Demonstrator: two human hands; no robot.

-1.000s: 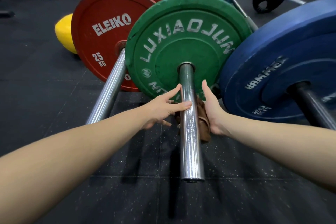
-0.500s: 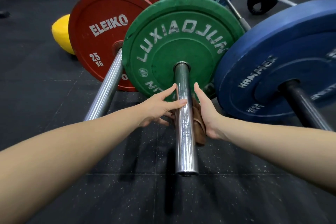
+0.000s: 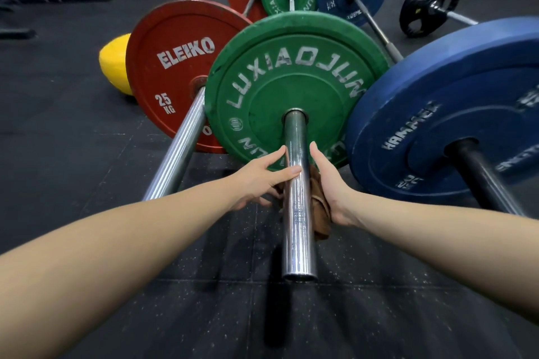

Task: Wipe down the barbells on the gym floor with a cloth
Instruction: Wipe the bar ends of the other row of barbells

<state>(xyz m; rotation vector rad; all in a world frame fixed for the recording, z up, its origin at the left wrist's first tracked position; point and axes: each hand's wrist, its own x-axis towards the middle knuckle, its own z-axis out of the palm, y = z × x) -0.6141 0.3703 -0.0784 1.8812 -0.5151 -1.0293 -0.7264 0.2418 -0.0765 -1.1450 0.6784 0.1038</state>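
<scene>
The middle barbell's chrome sleeve [image 3: 298,213] sticks out toward me from a green plate [image 3: 291,84]. A brown cloth [image 3: 320,213] is slung under this sleeve. My left hand [image 3: 259,178] is at the sleeve's left side with its thumb on top of the metal, and its lower fingers curl at the cloth's left end. My right hand [image 3: 332,189] grips the cloth against the sleeve's right side, thumb pointing toward the plate. The fingers under the sleeve are hidden.
A red 25 kg plate [image 3: 175,73] with its ribbed sleeve [image 3: 180,151] lies to the left. A blue plate [image 3: 449,114] on a dark sleeve [image 3: 484,181] lies to the right. A yellow ball [image 3: 112,67] and a black plate [image 3: 428,3] lie on the rubber floor [image 3: 73,154].
Both hands remain at the sleeve with the cloth, barely shifted along it. The view has tilted up a little, showing more of the far plates.
</scene>
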